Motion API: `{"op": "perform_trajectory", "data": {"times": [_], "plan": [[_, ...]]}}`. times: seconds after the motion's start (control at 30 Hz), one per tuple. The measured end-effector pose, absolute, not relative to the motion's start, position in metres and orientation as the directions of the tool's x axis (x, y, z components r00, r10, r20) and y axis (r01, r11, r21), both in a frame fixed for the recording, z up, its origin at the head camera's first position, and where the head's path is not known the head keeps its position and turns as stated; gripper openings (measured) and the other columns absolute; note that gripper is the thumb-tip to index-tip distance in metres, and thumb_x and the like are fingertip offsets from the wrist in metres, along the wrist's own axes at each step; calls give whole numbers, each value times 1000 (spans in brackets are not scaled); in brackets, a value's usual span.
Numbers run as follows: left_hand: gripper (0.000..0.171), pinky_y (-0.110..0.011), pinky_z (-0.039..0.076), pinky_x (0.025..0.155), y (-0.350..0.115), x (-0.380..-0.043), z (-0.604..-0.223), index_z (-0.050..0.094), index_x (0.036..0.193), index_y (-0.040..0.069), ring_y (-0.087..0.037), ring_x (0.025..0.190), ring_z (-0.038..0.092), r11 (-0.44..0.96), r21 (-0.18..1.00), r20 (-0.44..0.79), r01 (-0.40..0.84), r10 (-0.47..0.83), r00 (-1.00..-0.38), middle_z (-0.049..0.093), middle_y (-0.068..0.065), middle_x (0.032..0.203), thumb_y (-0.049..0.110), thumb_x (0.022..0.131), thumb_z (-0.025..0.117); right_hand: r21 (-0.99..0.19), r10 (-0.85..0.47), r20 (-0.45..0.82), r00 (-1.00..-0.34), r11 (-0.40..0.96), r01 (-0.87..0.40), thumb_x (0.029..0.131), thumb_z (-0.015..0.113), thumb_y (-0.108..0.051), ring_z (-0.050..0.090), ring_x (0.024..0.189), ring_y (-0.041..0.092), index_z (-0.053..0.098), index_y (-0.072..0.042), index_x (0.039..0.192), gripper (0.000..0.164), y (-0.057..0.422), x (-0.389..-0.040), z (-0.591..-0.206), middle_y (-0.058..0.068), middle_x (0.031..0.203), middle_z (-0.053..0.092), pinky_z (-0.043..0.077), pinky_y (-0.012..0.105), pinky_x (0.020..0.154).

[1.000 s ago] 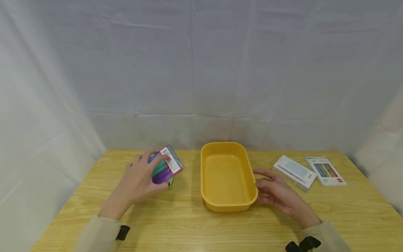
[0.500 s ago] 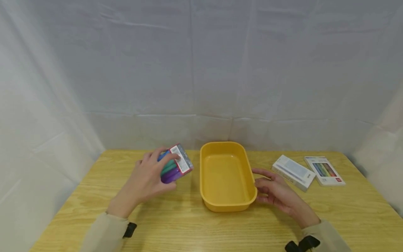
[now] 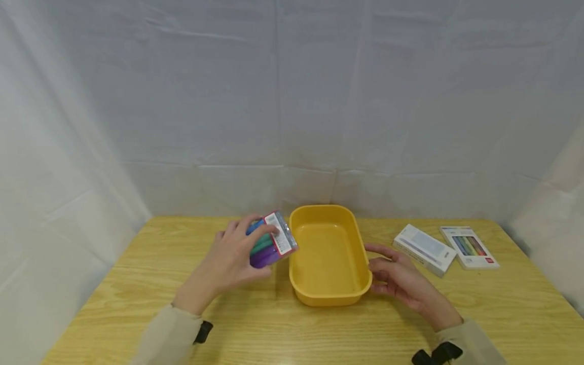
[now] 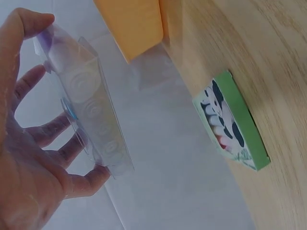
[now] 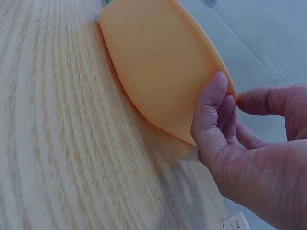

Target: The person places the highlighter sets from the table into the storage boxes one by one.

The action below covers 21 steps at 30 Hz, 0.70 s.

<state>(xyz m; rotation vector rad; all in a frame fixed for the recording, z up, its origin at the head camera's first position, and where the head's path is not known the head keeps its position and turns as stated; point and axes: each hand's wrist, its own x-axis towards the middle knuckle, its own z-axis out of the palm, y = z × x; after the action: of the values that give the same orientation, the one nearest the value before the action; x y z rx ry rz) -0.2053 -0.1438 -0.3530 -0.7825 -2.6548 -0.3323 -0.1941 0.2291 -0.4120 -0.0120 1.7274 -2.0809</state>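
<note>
My left hand (image 3: 232, 256) grips a clear plastic pack of thick coloured sticks (image 3: 262, 251), blue, green and purple, with a white label at one end. It holds the pack tilted above the table, its label end at the left rim of a yellow bin (image 3: 329, 253). In the left wrist view the thumb and fingers are spread round the edges of the clear pack (image 4: 88, 96). My right hand (image 3: 403, 279) rests its fingertips against the bin's right outer side. In the right wrist view its fingers (image 5: 208, 112) touch the bin wall (image 5: 153, 62) near the rim.
Two white boxes, one plain (image 3: 426, 248) and one with a window showing coloured sticks (image 3: 470, 247), lie at the right. A green panda-print box (image 4: 230, 122) stands on the table in the left wrist view. White sheeting (image 3: 283, 101) hangs behind the wooden table (image 3: 274, 334).
My left hand has carried the clear pack rightward from the left side of the table to the bin's left rim. My right hand stays at the bin's side.
</note>
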Motion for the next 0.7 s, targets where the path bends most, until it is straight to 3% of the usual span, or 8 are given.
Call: {"op": "perform_trajectory", "data": {"times": [0.7], "plan": [[67,-60,49,90,-112,-197,-352,56,135,36,-36,123,52,763,176,371,623,535,-759,47,-9,151,44,73,79,-939,-345,-234,-909,-161,303,100,55,-8,73,91,16,31,-3,156,62,228,-191,-412,-1,100,76,62,30,75]]}}
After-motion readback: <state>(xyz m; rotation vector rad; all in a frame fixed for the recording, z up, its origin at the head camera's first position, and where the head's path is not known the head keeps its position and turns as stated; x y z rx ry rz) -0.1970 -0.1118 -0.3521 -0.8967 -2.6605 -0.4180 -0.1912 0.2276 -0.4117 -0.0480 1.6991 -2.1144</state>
